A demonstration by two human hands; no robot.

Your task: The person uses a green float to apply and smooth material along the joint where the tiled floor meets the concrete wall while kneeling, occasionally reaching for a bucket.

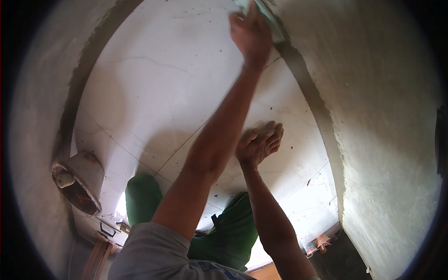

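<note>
Nearest, at the lower edge, are a grey sleeve [156,247] and bent legs in green trousers [226,228], with the knees near or on the pale tiled floor [163,93]. The right hand [258,144] rests palm down on that floor, just ahead of the trousers — its fingers lie close together, slightly bent, with no object seen in them. Well to the left, a grey round container [88,168] is by the left wall [37,116], a pale lump [63,178] at its rim. Dark specks dot the tiles, and thin dark joints cross them. A rough grey band [322,116] runs along the foot of the right wall [373,93]. Farthest off, the left hand [252,39] reaches to the top edge, fingers curled around a greenish flat thing [276,29] beside the right wall's foot — motion blur and the picture's edge hide its full shape.
</note>
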